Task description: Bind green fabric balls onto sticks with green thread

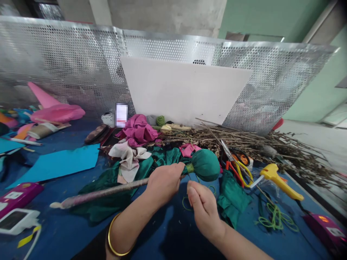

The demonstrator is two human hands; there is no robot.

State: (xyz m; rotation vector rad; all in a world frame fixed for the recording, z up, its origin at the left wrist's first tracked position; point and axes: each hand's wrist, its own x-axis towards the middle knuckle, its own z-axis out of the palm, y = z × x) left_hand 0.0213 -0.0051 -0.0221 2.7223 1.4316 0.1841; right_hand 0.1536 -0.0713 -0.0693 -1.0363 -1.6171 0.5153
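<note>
I am seeing a stick capped with a green cloth ball lying across the blue counter. My left hand is gripping it closed, just behind the ball. My right hand is hovering just below the ball, fingers loosely curled, pinching green thread. Scissors and a yellow glue gun are lying right of the ball.

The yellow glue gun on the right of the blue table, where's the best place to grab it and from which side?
Probably the long yellow handle of the yellow glue gun, which lies flat, pointing toward the lower right. Come from above on that side: the nozzle end, toward the left, sits close to the yellow-handled scissors, so it is crowded.
</note>
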